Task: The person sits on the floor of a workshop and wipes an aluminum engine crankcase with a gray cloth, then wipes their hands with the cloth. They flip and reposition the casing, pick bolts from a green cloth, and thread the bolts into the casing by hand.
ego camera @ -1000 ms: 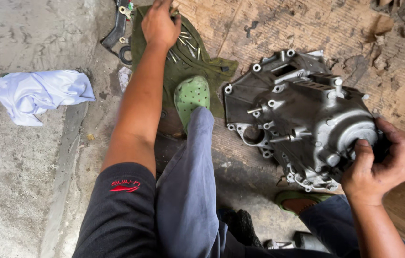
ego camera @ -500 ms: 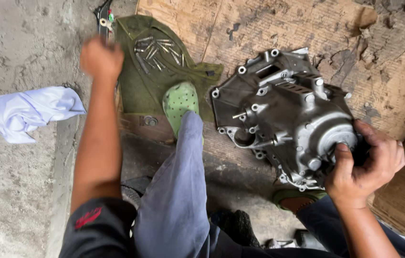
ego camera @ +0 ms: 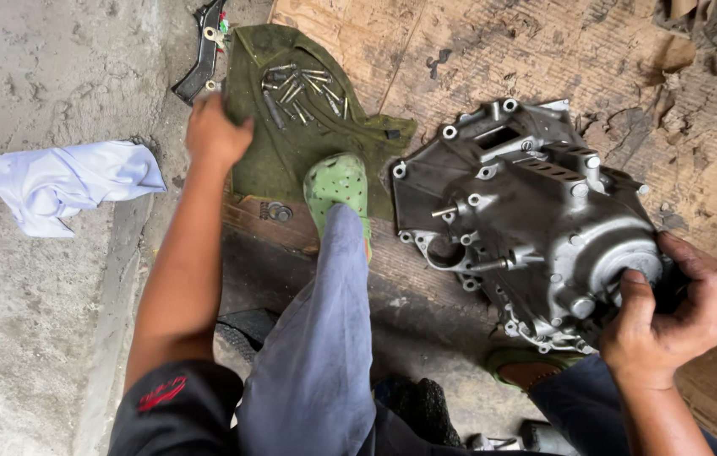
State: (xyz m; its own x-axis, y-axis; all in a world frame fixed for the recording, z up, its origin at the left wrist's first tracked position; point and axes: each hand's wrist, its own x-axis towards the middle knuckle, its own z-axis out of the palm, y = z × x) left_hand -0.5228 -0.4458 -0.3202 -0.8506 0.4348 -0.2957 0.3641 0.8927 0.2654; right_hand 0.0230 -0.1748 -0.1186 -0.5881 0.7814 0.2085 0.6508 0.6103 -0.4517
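Pulled back since the earlier frame, the left hand now sits at the green cloth's nine-o'clock edge, fingers curled; whether it pinches anything I cannot tell. At four o'clock of the metal engine cover, the right hand clasps its round boss firmly.

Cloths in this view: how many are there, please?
2. A white cloth lies crumpled on the concrete at left. A green cloth lies spread under the loose bolts, beside the left hand. Others may be hidden.
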